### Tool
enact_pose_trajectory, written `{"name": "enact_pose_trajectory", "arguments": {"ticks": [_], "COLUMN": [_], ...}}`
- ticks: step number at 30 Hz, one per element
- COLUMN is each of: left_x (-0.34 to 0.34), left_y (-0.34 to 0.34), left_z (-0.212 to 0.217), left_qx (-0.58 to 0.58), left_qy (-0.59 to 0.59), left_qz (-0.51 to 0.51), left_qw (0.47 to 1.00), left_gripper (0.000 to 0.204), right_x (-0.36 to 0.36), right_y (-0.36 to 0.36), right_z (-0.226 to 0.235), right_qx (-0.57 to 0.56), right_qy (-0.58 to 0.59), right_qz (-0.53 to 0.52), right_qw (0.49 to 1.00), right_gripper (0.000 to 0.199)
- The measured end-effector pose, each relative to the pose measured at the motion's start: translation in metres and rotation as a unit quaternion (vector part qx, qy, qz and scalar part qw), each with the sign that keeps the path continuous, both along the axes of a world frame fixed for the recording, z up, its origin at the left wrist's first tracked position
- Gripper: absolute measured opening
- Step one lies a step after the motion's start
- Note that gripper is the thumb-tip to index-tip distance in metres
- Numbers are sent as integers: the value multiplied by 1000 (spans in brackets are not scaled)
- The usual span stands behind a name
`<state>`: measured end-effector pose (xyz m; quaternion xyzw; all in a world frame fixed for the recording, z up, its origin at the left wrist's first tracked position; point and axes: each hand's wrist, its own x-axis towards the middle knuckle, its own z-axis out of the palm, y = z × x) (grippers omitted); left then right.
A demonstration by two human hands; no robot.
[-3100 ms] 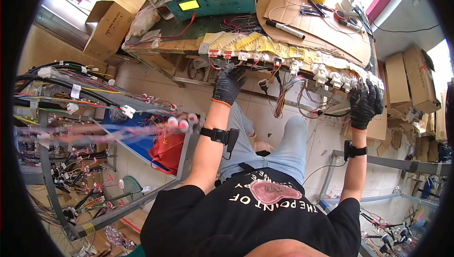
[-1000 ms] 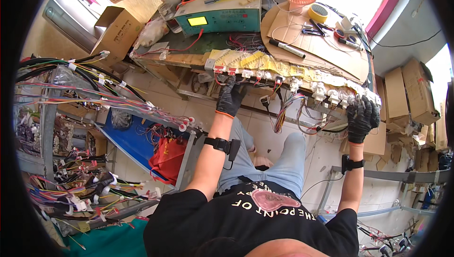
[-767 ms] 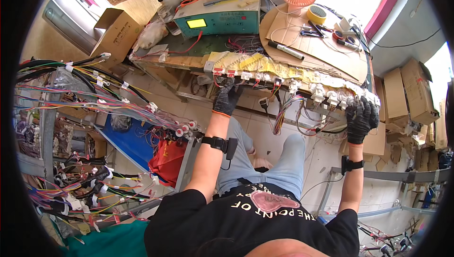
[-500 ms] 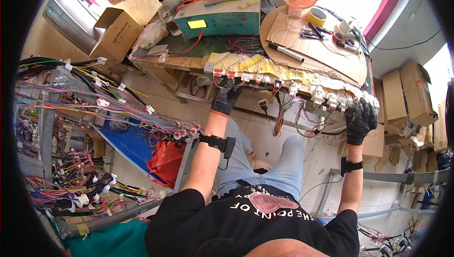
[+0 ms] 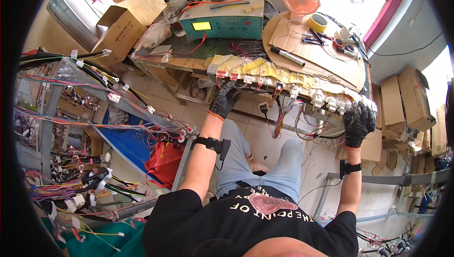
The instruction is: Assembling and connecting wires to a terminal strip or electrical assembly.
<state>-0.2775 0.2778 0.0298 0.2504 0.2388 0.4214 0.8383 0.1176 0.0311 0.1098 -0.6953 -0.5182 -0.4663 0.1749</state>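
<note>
Wires (image 5: 283,119) hang off counter's (image 5: 217,44) front edge from socket row (image 5: 318,98), prob. so slack drops free. L hand (image 5: 224,100) under row's L end, R hand (image 5: 358,124) at R end; fingertips hidden, can't tell if clamped.

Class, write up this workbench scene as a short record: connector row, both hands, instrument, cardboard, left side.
Connector row: along the bench's near edge, wires hanging below
Left hand: black-gloved, at the row's left part
Right hand: black-gloved, at the row's right end
Instrument: teal front, lit yellow screen
Cardboard: on the bench, marker lying on it
Left side: wire bundles and a grey metal frame
</note>
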Motion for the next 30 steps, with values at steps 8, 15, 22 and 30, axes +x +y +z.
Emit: {"name": "enact_pose_trajectory", "arguments": {"ticks": [8,15,22,30], "left_x": [19,30,21,21], "left_y": [-2,-7,-5,-4], "left_z": [8,3,13,5], "left_qx": [67,90,7,20], "left_qy": [107,194,98,54], "left_qz": [133,199,70,56], "left_qw": [983,956,993,997], "left_gripper": [25,29,29,31], "right_x": [1,-2,2,-2], "right_y": [-2,-4,-5,-9], "right_z": [-1,1,-2,0], "right_qx": [-6,-17,-15,-57], "right_qy": [2,21,19,43], "right_qz": [0,1,0,-16], "right_qw": [1000,1000,1000,997], "right_gripper": [21,24,26,30]}}
